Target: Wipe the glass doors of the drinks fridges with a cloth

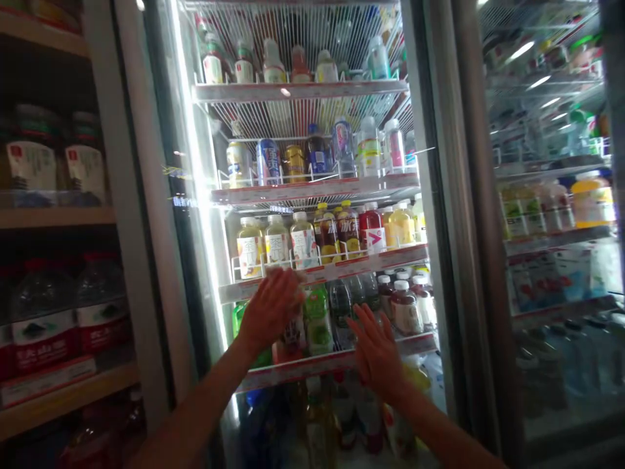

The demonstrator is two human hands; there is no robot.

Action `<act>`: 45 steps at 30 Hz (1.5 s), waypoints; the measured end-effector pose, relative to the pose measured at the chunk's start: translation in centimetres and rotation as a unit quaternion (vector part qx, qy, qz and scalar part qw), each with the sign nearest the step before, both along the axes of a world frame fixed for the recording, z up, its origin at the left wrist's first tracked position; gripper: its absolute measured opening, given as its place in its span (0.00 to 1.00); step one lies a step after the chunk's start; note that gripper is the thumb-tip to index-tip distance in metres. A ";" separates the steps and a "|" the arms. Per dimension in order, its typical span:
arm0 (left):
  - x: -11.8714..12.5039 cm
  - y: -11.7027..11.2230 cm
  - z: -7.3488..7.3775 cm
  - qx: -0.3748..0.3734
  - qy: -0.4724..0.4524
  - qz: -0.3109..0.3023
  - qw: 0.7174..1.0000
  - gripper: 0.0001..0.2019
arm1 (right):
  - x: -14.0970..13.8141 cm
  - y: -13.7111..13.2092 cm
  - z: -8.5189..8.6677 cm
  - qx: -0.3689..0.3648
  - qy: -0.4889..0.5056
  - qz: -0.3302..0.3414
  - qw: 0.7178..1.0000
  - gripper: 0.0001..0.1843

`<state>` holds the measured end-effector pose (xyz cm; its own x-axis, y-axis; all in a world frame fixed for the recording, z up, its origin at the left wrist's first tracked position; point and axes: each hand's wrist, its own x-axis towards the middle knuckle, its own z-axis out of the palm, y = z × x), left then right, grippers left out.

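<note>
Both of my hands reach up in front of a lit drinks fridge and hold nothing that I can see. My left hand [273, 306] is blurred, its fingers stretched out just below the shelf edge [336, 268] of the tea bottles. Behind it stands a large green bottle [318, 319], partly covered. My right hand [375, 348] has its fingers apart, in front of a dark bottle [341, 309] and the lower shelf edge [303, 369]. Whether either hand touches the fridge or a bottle, I cannot tell.
Higher shelves carry cans [268, 161] and bottles [299, 64]. Pale tea bottles [250, 247] and a red bottle [374, 229] stand mid-height. A metal door frame [469, 234] borders the right, with another fridge beyond. Wooden shelves [53, 217] with large water bottles [43, 312] stand left.
</note>
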<state>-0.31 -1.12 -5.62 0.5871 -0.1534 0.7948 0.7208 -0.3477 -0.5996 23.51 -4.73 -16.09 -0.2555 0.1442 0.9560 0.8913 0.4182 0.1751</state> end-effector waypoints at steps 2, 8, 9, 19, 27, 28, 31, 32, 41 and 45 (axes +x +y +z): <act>-0.2 0.1 0.7 0.003 -0.103 0.004 0.995 0.32 | 0.0 0.1 0.0 -0.001 0.008 -0.003 1.000 0.27; 1.7 -0.2 -1.3 -0.028 0.089 -0.021 0.995 0.31 | -1.0 -0.4 0.8 0.001 -0.001 0.020 1.000 0.30; 2.2 -0.1 -1.1 -0.026 0.065 -0.023 0.997 0.33 | -1.2 -0.5 1.3 0.005 -0.001 0.026 1.000 0.30; 3.1 0.7 -0.1 -0.064 -0.180 -0.007 0.982 0.31 | -8.1 1.6 9.6 0.036 -0.038 0.042 0.998 0.22; -1.3 -0.1 -3.1 -0.098 -0.142 0.043 0.984 0.43 | 2.0 1.9 8.1 0.096 0.066 -0.079 0.990 0.19; -1.1 -0.1 -3.1 -0.096 -0.145 0.045 0.984 0.42 | 4.5 1.7 8.0 0.099 0.111 -0.100 0.984 0.21; -0.6 0.0 -3.2 -0.085 -0.146 0.043 0.985 0.41 | 8.3 1.6 8.2 0.161 0.240 -0.122 0.950 0.23; -0.5 0.0 -3.2 -0.083 -0.146 0.042 0.985 0.40 | 7.8 1.6 8.2 0.167 0.247 -0.113 0.948 0.24; 0.5 -0.9 -4.7 -0.099 -0.187 0.042 0.977 0.36 | 4.5 1.7 6.6 0.099 0.080 -0.075 0.989 0.21; 1.5 -0.9 -5.2 -0.112 -0.214 0.037 0.970 0.37 | 11.4 1.9 7.1 0.153 0.239 -0.104 0.953 0.24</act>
<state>1.14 -2.01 -10.83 0.1985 0.0817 0.9767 0.9151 -0.3723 -0.1549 34.96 -2.87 -8.96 0.2235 -0.1609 0.9613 0.9580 0.2180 -0.1863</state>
